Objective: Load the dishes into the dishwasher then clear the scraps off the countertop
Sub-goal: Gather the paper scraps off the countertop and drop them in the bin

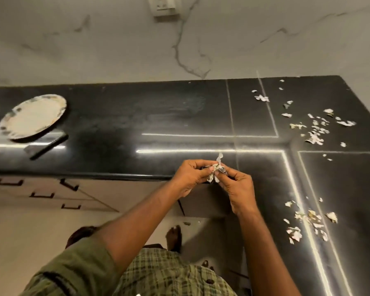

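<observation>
Pinching one paper wad (216, 170), left hand (190, 176) and right hand (236, 189); one plate (32, 116).

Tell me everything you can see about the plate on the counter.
The plate is round and off-white, with a mottled grey-brown pattern around its rim; it looks ceramic or melamine. Its face looks bare of food. It sits on the glossy black countertop, far to the left, near the front edge, well away from both hands. Its near edge appears propped on a dark flat utensil, so it sits tilted. The picture is blurred there, so finer detail cannot be told.
</observation>
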`<state>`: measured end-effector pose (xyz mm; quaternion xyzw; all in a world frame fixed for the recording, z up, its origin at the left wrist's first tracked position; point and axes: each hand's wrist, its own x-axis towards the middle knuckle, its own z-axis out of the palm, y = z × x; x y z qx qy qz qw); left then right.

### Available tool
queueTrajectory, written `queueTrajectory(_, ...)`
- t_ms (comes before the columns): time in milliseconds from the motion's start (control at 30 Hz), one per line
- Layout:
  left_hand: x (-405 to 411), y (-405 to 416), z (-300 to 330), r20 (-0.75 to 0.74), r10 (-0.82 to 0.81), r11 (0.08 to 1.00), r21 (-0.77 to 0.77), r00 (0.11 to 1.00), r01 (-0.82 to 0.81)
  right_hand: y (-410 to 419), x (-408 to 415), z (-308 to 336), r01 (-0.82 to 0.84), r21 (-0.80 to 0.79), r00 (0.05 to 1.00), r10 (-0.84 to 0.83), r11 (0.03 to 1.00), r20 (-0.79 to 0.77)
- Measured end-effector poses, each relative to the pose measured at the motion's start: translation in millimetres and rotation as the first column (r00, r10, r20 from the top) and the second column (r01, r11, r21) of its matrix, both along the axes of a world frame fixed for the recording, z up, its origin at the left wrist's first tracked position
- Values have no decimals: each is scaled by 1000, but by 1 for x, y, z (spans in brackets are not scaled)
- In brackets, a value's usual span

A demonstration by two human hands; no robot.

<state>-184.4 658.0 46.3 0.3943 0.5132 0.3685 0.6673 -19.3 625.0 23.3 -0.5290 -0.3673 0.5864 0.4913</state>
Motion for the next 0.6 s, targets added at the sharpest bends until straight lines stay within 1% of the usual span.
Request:
queueTrajectory(167,-41,-26,-1,12,150,989,-1,989,-150,-4,-41,6,-128,14,991,128,992,37)
queueTrajectory(367,-93,-53,-2,51,271,962,0,961,-272,-8,-93,4,-271,25,960,269,962,79)
queueTrajectory(600,-184,-96,0,87,398,917,-7,913,-399,-26,-189,7,-409,21,909,405,912,93)
